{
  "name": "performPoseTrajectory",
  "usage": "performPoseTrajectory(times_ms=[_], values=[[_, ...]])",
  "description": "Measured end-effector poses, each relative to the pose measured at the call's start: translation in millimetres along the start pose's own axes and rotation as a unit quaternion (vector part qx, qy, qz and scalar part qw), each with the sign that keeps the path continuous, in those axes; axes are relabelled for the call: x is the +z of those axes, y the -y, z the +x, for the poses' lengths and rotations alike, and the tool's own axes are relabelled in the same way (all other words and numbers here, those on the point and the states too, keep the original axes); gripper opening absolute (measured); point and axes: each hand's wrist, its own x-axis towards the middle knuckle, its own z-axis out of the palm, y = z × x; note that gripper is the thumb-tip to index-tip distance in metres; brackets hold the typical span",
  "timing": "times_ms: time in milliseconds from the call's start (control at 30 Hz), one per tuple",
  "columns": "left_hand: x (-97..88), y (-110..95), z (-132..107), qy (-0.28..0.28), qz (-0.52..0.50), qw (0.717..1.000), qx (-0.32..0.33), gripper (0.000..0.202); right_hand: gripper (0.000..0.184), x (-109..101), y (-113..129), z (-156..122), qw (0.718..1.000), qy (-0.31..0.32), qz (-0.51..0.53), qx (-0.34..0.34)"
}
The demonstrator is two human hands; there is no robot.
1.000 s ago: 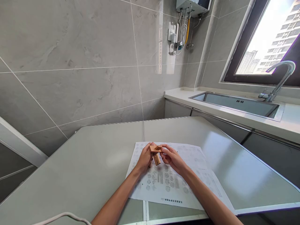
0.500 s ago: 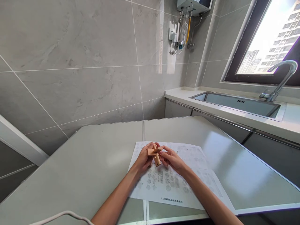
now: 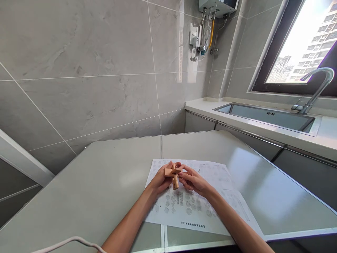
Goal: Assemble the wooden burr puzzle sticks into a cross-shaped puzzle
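A small wooden burr puzzle (image 3: 174, 173) of crossed, light-brown bars is held just above a printed sheet (image 3: 193, 211). My left hand (image 3: 162, 179) grips it from the left, fingers curled behind and under it. On the other side, my right hand (image 3: 191, 179) pinches the right part of the puzzle between thumb and fingers. One bar points down toward me, with a dark notch near its end. The sheet carries rows of small grey drawings and a line of bold print along its near edge. Some fingertips are hidden behind the wood.
The sheet lies on a pale grey table (image 3: 105, 196). A white cable (image 3: 73, 239) crosses the near left corner. To the right, a counter (image 3: 200, 105) holds a sink (image 3: 263, 114) with a chrome faucet (image 3: 319, 84). A grey tiled wall (image 3: 92, 98) stands behind the table.
The wooden puzzle has turned slightly in my hands, its near bar now pointing more straight toward me. Both hands stay in nearly the same place and keep their hold.
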Motion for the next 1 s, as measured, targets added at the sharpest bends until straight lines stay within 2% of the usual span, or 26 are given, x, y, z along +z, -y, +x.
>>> performPoseTrajectory(times_ms=[367, 567, 733, 1000], values=[[0.2, -3.4, -1.4, 0.017, -0.014, 1.0, 0.001, 0.017, 0.033, -3.9, -2.9, 1.9, 0.999, 0.005, 0.048, 0.01], [-5.5, 1.7, 3.2, 0.0, -0.014, 1.0, -0.001, 0.031, 0.034, -2.3, -2.7, 1.6, 0.999, 0.006, 0.03, 0.02], [-5.4, 2.1, 1.3, 0.013, -0.02, 1.0, -0.005, 0.03, 0.038, -1.8, -3.3, 2.2, 1.0, -0.004, 0.013, 0.01], [-1.5, 2.3, 1.0, -0.009, -0.007, 1.0, -0.009, 0.032, 0.038, -6.7, -5.4, 0.5, 0.999, 0.0, 0.021, 0.027]])
